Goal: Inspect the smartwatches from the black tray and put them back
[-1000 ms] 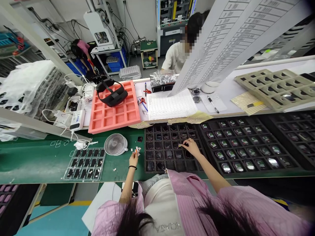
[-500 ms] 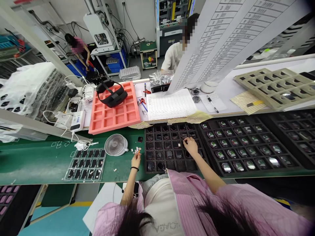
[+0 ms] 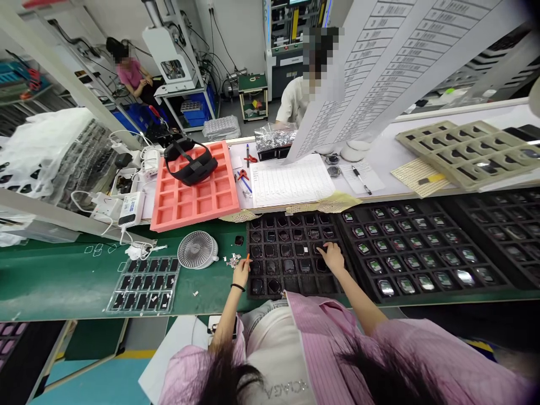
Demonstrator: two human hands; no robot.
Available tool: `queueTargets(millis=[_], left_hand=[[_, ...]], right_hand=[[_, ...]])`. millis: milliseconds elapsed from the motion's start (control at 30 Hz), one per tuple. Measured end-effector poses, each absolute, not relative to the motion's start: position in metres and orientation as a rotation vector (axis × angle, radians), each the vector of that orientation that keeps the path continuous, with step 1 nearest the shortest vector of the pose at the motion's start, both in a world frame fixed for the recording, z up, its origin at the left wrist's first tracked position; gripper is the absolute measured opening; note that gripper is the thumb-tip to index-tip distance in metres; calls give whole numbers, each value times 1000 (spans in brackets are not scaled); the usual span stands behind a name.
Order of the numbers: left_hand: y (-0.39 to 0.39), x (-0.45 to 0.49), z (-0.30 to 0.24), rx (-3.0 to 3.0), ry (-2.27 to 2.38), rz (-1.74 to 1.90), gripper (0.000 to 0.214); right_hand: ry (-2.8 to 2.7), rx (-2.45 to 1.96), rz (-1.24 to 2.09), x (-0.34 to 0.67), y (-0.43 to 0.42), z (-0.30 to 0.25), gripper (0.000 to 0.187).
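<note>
My left hand [image 3: 241, 272] is closed around a thin tool with an orange end [image 3: 248, 257], its other end hidden in my fingers. It is at the left edge of a black compartment tray [image 3: 311, 286], beside a small heap of white pieces [image 3: 233, 260]. My right hand [image 3: 334, 257] reaches over the tray's right side, thumb and fingers a little apart. Its fingertips are at a dark, rounded-square part [image 3: 319, 249]; whether they touch it is unclear. Similar dark parts fill many compartments, and a white square [image 3: 305, 250] lies on one of them.
A small round fan [image 3: 197, 250] and a clear tray of black pieces [image 3: 145, 284] are to the left. More black trays [image 3: 382, 264] with screen-like parts are to the right. Behind are a pink tray [image 3: 185, 208] bearing a black headset [image 3: 192, 163], and paper sheets [image 3: 292, 183].
My left hand has moved right, from the white pieces to the tray edge, bringing the orange-ended tool. My right hand has shifted slightly right and down, and its fingers have spread a little.
</note>
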State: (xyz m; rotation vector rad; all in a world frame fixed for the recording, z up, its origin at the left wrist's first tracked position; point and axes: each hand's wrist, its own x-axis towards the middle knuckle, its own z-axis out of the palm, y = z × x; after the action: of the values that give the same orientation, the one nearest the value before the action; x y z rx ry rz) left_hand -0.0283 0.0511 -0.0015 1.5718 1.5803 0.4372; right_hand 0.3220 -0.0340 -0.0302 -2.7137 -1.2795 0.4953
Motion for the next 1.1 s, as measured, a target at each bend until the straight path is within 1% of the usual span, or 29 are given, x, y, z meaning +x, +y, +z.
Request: queueTargets(millis=[100, 367, 500, 600, 667, 767, 900, 967, 1033, 1100], left_hand=[[49, -18, 4, 1555, 1523, 430, 45], [39, -5, 21, 1543, 1404, 433, 42], [34, -4, 26, 1536, 1374, 444, 39], [33, -2, 30, 1535, 1347, 449, 38], [34, 1, 34, 1536, 1326, 448, 40], [35, 12, 48, 1537, 1256, 459, 44], [32, 37, 84, 1504, 1031, 471, 50], [28, 51, 107, 1462, 945, 467, 50], [24, 64, 129, 1448, 904, 494, 50], [21, 72, 147, 1461, 877, 513, 50]], right_hand=[[-1288, -2700, 523, 312, -27, -31, 33], [-1275, -2606, 640, 308, -14, -31, 28], [-1301, -2434, 713, 321, -22, -23, 19], [-1280, -2252, 789, 331, -29, -14, 16], [-1217, -2132, 841, 335, -33, -8, 17], [-1072, -1944, 922, 330, -32, 2, 27], [-890, -1635, 1058, 300, -18, 29, 42], [-823, -1485, 1127, 277, -10, 52, 45], [-761, -1330, 1196, 253, -4, 81, 40], [-534, -988, 1368, 233, 0, 112, 29]])
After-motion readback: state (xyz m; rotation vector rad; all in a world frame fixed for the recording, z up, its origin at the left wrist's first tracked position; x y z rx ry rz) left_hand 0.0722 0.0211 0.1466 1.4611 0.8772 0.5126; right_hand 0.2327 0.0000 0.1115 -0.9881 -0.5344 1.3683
